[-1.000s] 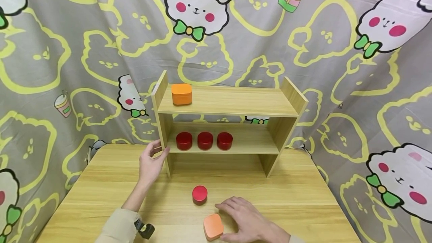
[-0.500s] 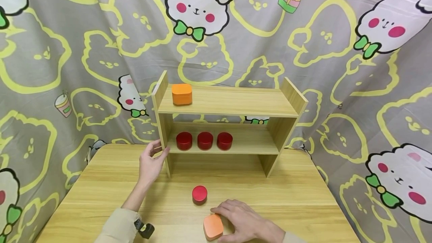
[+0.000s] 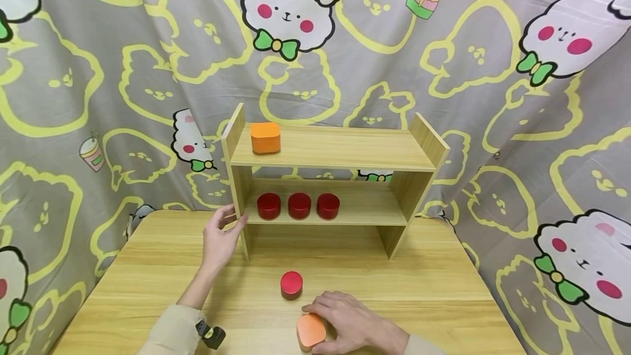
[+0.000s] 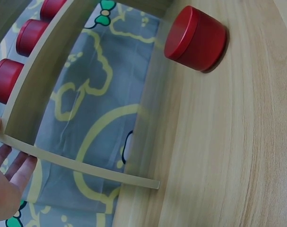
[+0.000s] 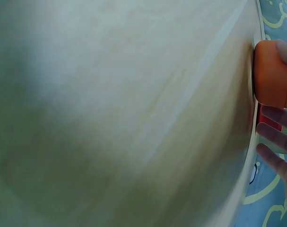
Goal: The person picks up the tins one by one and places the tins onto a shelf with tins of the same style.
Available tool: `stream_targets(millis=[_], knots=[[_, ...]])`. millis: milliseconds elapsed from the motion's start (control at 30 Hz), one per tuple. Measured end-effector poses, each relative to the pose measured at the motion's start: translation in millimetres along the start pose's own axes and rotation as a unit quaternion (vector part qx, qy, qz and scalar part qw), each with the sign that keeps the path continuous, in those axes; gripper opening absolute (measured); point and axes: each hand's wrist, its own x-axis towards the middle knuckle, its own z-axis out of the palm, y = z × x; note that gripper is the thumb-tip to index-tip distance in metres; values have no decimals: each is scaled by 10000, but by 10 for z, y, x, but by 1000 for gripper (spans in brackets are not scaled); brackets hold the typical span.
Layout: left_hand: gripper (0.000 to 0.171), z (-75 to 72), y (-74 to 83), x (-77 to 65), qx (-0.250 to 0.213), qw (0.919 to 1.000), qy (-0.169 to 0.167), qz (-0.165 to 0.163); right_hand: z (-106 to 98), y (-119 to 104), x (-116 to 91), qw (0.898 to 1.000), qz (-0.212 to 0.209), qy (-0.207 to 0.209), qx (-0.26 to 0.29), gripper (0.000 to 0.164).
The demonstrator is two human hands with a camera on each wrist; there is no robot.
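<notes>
My left hand (image 3: 220,240) grips the left side panel of a small wooden shelf (image 3: 345,147). In the left wrist view its thumb and fingers lie on either side of the panel's edge. On the table in front, my right hand (image 3: 347,319) pinches a rounded-square orange tin (image 3: 311,332) between thumb and forefinger. The right wrist view has the thumb on one side of this orange tin (image 5: 271,73), the other fingers spread apart. Just beyond it, a round red tin (image 3: 292,284) stands on the table.
Three round red tins (image 3: 299,206) stand in a row on the middle shelf board. Another orange tin (image 3: 265,138) sits at the left end of the top board. Behind the table (image 3: 443,289) hangs a patterned curtain (image 3: 374,86). A black device (image 3: 212,336) is at my left cuff.
My right hand has moved slightly left and closed its thumb and forefinger round the orange tin. My left hand, the shelf and the red tins have stayed in place.
</notes>
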Motion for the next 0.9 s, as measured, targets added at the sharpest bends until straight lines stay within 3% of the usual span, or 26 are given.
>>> stream_targets(millis=[533, 900], knots=[[35, -3, -14, 2, -21, 10000, -15, 14, -16, 11, -60, 9994, 30, 177, 279, 56], [38, -12, 14, -16, -56, 10000, -59, 40, -215, -3, -15, 9993, 63, 302, 232, 58]])
